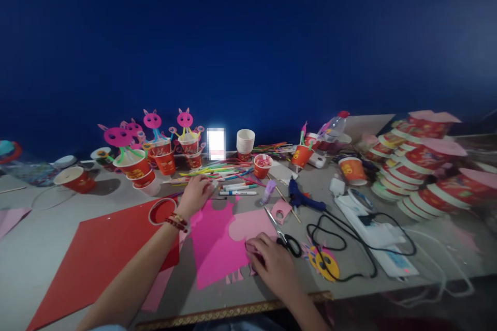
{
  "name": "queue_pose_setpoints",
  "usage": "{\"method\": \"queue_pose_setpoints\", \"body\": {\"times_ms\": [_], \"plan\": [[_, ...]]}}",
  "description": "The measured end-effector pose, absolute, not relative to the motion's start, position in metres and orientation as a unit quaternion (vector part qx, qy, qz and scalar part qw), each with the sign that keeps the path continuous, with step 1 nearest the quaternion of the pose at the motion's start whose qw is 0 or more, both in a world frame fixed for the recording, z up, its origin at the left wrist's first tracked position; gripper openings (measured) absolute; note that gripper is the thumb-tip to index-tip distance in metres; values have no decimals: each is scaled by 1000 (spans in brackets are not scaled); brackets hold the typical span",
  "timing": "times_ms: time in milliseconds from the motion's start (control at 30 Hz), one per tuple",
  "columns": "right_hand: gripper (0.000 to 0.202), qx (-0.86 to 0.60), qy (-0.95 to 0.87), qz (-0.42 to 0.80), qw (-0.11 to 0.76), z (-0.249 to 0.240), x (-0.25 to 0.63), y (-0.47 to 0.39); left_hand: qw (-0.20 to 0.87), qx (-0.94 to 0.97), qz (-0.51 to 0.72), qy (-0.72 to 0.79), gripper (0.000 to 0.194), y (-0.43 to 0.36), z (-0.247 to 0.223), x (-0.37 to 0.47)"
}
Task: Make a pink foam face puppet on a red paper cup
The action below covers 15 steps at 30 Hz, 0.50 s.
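My left hand [197,195] reaches forward to the row of marker pens [237,193], with its fingers bent down. A small whitish thing shows at its fingertips, too blurred to name. My right hand [272,264] rests over the near right edge of pink paper, fingers loosely curled and thumb apart; nothing shows between them. Between the hands lie a cut hot-pink sheet [212,248] and a light pink sheet [252,222]. Black-handled scissors [289,242] lie just beyond my right hand. Under my left forearm is a red sheet [104,248] with a tape ring [162,211] on it.
Red paper cups with pink animal figures [152,120] stand at the back left. To the right are a blue glue gun [305,197], its looped black cord, a white power strip [376,232] and stacked cups [419,160]. A yellow cutout [326,264] lies near the front edge.
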State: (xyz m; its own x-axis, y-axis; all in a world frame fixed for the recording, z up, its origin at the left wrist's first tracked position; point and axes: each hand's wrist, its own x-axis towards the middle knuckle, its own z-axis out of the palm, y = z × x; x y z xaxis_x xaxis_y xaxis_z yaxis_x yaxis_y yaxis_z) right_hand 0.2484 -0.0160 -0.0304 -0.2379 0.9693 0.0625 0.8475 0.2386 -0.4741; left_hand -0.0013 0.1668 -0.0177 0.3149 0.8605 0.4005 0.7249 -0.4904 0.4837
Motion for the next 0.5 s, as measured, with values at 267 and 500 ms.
{"method": "queue_pose_setpoints", "body": {"times_ms": [267, 500], "plan": [[15, -582, -772, 185, 174, -29, 249, -15, 160, 753, 407, 492, 35, 144, 11, -26], [23, -593, -775, 142, 166, -38, 249, -17, 107, 907, 181, 365, 23, 42, 5, 4]]}}
